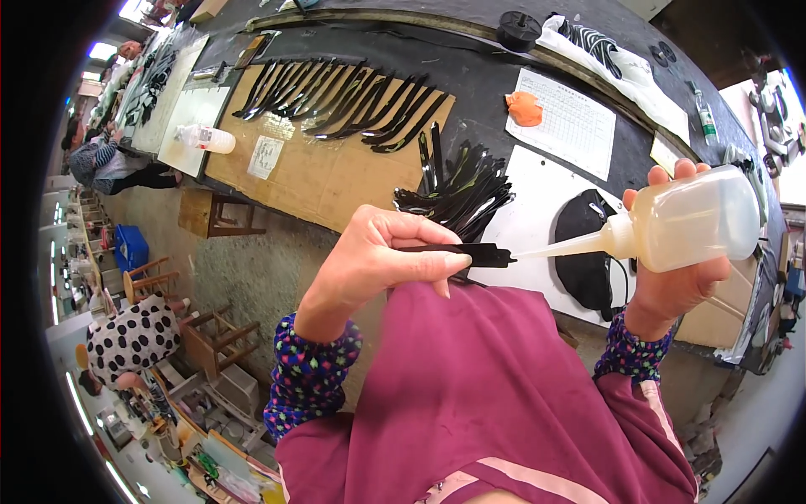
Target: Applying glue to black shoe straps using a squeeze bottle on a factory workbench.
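Observation:
Between the thumb and fingers of my left hand [390, 252] is a dark strip [485, 254], its notched end pointing right. My right hand [684, 290] is wrapped around a translucent squeeze bottle [697, 218], tipped on its side. The bottle's long thin nozzle [562, 247] points left, its tip at the strip's end; whether they touch I cannot tell. Beyond my hands lies a heap of black strips [466, 189]. Farther left, several glossy black strips [336, 101] lie in a row across a brown cardboard sheet [336, 181].
A black pouch-like piece [583, 252] lies on a white board [525, 202]. Behind it are a printed sheet [579, 126], an orange lump [525, 109] and a black spool [519, 32]. A white bottle [206, 139] lies at left, near wooden stools [214, 340] and two other people.

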Tool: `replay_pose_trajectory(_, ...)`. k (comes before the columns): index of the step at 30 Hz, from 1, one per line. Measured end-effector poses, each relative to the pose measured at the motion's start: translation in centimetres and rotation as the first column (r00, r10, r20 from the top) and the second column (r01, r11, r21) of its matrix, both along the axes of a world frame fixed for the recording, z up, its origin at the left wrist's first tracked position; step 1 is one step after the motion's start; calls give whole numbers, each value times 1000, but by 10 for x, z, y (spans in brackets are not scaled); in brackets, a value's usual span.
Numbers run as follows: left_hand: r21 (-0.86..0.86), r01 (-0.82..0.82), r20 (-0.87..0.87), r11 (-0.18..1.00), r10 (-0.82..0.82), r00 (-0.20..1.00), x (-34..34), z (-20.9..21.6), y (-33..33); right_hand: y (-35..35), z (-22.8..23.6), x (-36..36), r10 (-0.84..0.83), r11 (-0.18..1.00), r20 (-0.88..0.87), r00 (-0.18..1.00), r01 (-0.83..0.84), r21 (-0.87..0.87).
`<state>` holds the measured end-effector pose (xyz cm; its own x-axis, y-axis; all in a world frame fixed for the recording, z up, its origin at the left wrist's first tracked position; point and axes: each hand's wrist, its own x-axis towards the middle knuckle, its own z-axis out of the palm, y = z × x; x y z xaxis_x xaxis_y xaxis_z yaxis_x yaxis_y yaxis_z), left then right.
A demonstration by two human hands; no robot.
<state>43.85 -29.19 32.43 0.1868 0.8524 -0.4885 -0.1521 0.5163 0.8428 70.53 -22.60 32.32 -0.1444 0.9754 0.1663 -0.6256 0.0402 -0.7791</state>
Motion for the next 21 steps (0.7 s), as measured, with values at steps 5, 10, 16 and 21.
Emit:
replay_pose_trajectory(5, -66, 54, 73, 996, -49, 996, -9, 1, -2, -3, 2, -8, 32, 999, 39, 999, -31, -18)
replay_pose_trajectory(10, -57, 85, 95, 995, -80, 992, -13, -4, -4, -3, 2, -14, 86, 996, 32, 996, -86, -21)
replay_pose_trajectory(16, -32, 54, 140, 998, -49, 989, -16, -11, -5, -4, 3, -13, 87, 996, 40, 995, -86, -30)
replay_pose_trajectory(21, -48, 77, 121, 996, -71, 990, -16, -11, -3, -4, 3, -15, 84, 996, 36, 996, -83, -42)
